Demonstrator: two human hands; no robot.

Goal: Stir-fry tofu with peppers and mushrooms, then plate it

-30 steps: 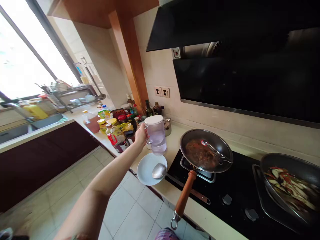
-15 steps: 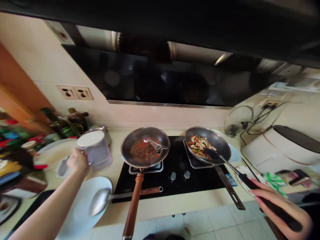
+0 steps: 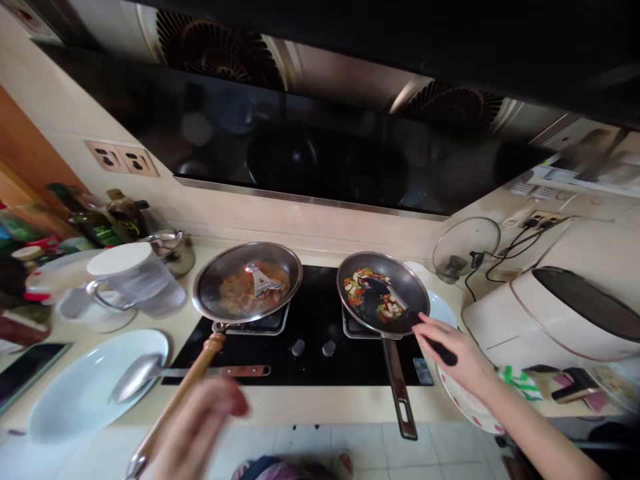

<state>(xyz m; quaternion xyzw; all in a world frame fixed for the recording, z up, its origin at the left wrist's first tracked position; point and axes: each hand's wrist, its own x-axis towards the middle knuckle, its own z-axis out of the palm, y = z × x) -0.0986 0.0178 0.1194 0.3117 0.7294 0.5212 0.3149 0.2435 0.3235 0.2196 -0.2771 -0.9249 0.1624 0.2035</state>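
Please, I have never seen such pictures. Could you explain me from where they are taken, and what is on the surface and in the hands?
There is no machine here: a person works with two bare hands. Every picture comes from one camera on the person's head, looking forward and down.

On the counter is a black stove with two pans: the left pan and the right pan, both with food in them. At left are a jug and a dish with a big spoon on it.

The right hand holds a spatula in the right pan. The left hand is blurred near the left pan's handle; I cannot tell whether it touches it.
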